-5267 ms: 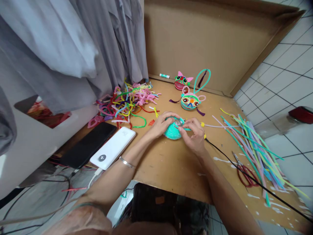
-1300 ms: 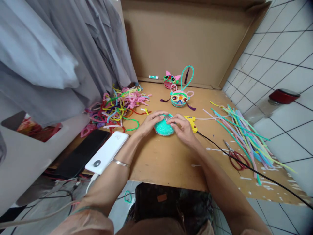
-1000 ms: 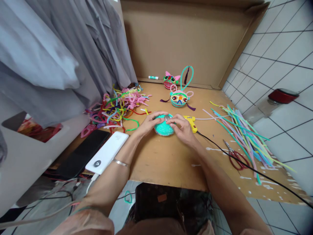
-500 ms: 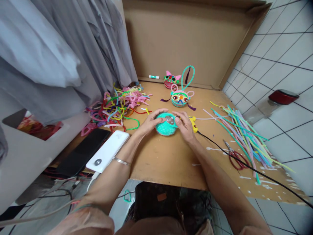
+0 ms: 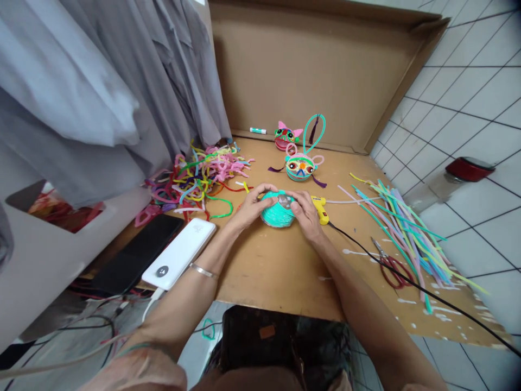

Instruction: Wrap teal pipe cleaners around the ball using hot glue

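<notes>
Between my two hands, above the middle of the table, is a round ball wrapped in turquoise pipe cleaner [image 5: 277, 216], with a bare, clear-looking patch on its upper side. My left hand [image 5: 256, 206] curves round its left side, thumb on top. My right hand [image 5: 305, 212] grips the right side, its thumb near the bare patch. Just right of that hand lies a yellow glue gun [image 5: 321, 210] with a black cord. Behind the ball stand a turquoise animal-face ornament [image 5: 300, 167] with pink loop ears and a red one [image 5: 286, 136] with pink pointed ears.
Tangled pipe cleaners [image 5: 203, 174] lie at left, near a black phone [image 5: 138, 252] and a white power bank [image 5: 179, 254]. Straight pipe cleaners [image 5: 407, 233], red-handled scissors [image 5: 393, 266] and a red-lidded bottle [image 5: 468, 169] are at right. A cardboard wall [image 5: 317, 70] rises behind.
Both hands still hold the turquoise ball, their fingers shifted slightly. The bare patch on top shows a little more toward the right. The whole view has moved slightly.
</notes>
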The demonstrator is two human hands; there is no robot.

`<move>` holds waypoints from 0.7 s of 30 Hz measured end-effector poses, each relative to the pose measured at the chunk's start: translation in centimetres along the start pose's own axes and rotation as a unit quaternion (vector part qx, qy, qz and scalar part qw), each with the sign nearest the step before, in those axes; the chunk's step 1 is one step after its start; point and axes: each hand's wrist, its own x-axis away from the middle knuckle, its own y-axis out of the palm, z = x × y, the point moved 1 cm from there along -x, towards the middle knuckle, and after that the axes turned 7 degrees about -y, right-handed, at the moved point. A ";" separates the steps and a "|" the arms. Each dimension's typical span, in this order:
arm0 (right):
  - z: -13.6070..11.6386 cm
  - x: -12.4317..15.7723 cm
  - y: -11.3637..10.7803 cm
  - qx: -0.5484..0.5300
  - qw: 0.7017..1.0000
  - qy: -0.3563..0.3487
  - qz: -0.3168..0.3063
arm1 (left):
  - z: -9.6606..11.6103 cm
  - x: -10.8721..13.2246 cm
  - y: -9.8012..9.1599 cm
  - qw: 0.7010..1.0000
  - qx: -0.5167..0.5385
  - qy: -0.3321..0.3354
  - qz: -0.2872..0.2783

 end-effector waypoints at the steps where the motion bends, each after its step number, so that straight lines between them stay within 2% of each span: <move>1: 0.0 0.0 0.0 0.002 1.000 0.000 -0.003 | 0.1 0.0 0.0 1.000 0.006 -0.001 0.000; 12: 0.9 0.1 0.0 0.030 0.999 -0.011 -0.041 | 0.2 0.0 -0.1 0.999 -0.033 -0.005 0.011; 21: 0.5 0.1 0.4 0.108 0.993 0.003 -0.056 | 0.2 0.0 -0.3 0.998 -0.056 0.013 0.008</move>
